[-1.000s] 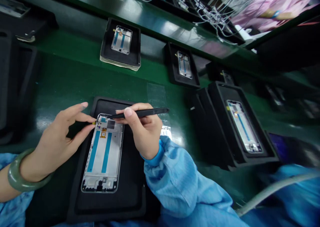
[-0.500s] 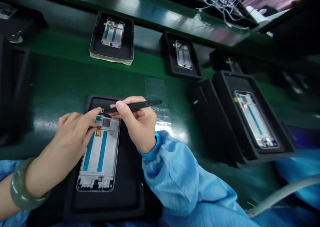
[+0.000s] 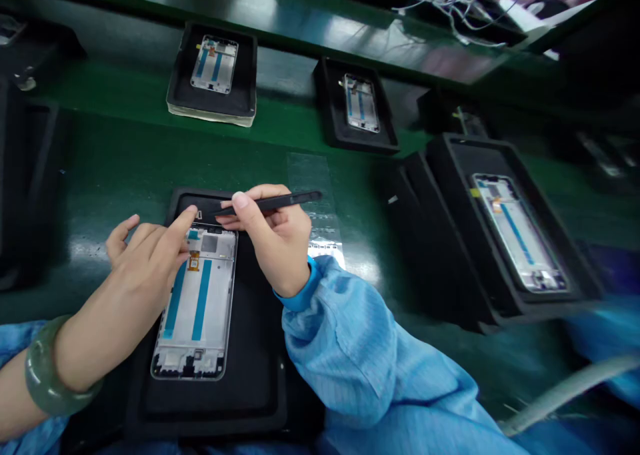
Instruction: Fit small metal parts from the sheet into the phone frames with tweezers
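My right hand (image 3: 277, 238) pinches black tweezers (image 3: 287, 200), their tips pointing left above the top edge of a phone frame (image 3: 187, 308). This silver frame has two blue strips and an orange flex connector, and lies in a black tray (image 3: 220, 408). My left hand (image 3: 145, 268) reaches over the frame's upper left corner, its index finger stretched out and the other fingers apart. At that fingertip is a tiny light-coloured piece (image 3: 199, 215), just beyond the frame's top edge. The tweezer tips sit a little to its right, apart from it.
Similar phone frames lie in a tray (image 3: 210, 108) at the back, another tray (image 3: 360, 141) right of it, and a tray stack (image 3: 450, 241) at right. A clear plastic strip (image 3: 310, 175) lies beyond my right hand. White cables (image 3: 450, 1) tangle at the top.
The tweezer tips have drawn back right from the tiny piece. My left index finger has lifted slightly up and left, and its outer fingers have spread. The view has shifted a little.
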Motion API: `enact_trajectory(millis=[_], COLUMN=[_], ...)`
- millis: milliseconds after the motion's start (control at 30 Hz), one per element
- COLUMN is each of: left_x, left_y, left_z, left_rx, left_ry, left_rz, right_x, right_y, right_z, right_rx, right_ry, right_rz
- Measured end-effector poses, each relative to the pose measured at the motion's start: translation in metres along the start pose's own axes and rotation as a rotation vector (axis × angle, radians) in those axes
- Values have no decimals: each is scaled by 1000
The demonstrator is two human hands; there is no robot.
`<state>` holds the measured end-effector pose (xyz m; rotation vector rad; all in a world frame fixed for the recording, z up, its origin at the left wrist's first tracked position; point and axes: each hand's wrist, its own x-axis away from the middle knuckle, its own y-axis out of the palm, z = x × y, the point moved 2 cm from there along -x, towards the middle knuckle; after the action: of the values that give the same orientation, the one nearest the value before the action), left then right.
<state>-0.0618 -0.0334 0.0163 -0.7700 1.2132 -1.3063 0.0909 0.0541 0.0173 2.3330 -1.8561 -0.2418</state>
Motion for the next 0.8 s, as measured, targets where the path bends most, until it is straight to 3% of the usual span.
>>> enact_trajectory(millis=[200,433,600,800], left_x=[1,5,8,17], left_y=[-3,-18,-17,-10], left_z=[-3,-3,2,-7], left_rx=[174,699,613,272], left_ry=[-57,-144,-62,86], left_rz=[-16,248,348,354], right_x=[-1,7,18,21], right_y=[0,0,2,5], right_z=[-2,-8,-11,-12], right_rx=[-50,1,89,217], right_ry=[-3,-50,-98,-200], right_rz=[2,-27,-144,-226])
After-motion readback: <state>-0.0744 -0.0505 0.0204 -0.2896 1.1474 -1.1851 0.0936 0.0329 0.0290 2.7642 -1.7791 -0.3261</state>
